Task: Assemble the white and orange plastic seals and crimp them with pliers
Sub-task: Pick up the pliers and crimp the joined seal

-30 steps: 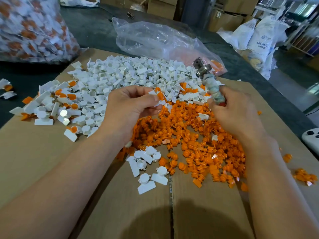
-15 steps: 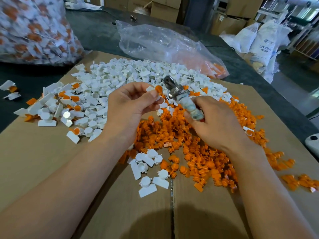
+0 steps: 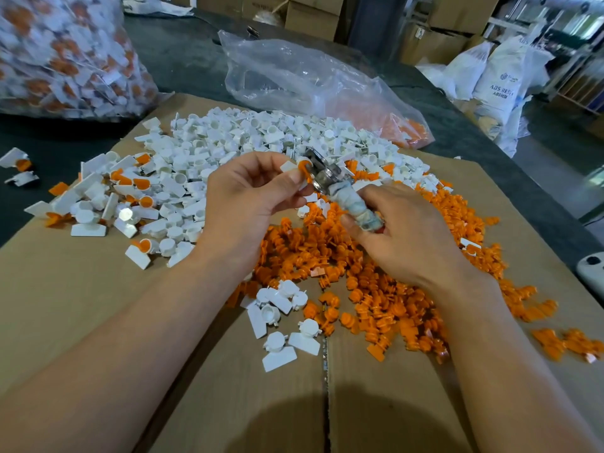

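Note:
My left hand (image 3: pixel 248 197) pinches a white and orange seal (image 3: pixel 299 168) between thumb and fingers, above the piles. My right hand (image 3: pixel 402 237) grips the cloth-wrapped handle of the pliers (image 3: pixel 346 194). The metal jaws of the pliers touch the orange end of the seal. A heap of white seal bodies (image 3: pixel 255 138) covers the far part of the cardboard sheet (image 3: pixel 81 305). A heap of orange inserts (image 3: pixel 376 289) lies under and in front of my right hand. A few white bodies (image 3: pixel 281 318) lie loose near the cardboard's middle seam.
A full clear bag of assembled seals (image 3: pixel 62 53) stands at the far left. A crumpled clear bag with orange parts (image 3: pixel 320 83) lies behind the piles. Assembled seals (image 3: pixel 108 191) lie at the left. White sacks (image 3: pixel 500 83) and cartons stand at the far right.
My right hand has swung the pliers down and left, from upright to the seal in my left hand. My left hand has lifted the seal slightly toward the jaws.

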The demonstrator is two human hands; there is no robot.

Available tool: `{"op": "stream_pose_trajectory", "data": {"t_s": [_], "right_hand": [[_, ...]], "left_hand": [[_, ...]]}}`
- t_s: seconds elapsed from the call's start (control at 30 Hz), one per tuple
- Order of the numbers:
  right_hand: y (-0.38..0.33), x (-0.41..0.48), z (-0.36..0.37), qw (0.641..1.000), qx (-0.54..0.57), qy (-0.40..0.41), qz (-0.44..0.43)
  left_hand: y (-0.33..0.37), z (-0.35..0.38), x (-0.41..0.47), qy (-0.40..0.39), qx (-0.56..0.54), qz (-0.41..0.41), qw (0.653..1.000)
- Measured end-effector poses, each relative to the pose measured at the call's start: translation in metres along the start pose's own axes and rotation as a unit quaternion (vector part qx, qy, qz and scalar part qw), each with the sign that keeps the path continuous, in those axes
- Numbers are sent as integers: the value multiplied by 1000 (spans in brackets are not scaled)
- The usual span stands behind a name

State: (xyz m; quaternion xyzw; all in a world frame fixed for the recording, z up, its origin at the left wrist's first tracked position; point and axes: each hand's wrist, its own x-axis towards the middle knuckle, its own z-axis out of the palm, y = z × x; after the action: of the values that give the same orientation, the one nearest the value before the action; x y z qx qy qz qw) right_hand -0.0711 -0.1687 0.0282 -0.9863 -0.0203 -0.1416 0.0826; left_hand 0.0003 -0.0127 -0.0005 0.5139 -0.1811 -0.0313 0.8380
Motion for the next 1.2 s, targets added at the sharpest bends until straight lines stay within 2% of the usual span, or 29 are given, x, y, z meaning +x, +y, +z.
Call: {"op": "stream_pose_trajectory", "data": {"t_s": [0.4,1.2], "right_hand": [[-1,-2,4,992,115,-40,26],[-7,0,8,993,105,-42,23]], "left_hand": [[0,-1,-1,3,2,9,1000],[0,-1,-2,41,16,-8,999]]}}
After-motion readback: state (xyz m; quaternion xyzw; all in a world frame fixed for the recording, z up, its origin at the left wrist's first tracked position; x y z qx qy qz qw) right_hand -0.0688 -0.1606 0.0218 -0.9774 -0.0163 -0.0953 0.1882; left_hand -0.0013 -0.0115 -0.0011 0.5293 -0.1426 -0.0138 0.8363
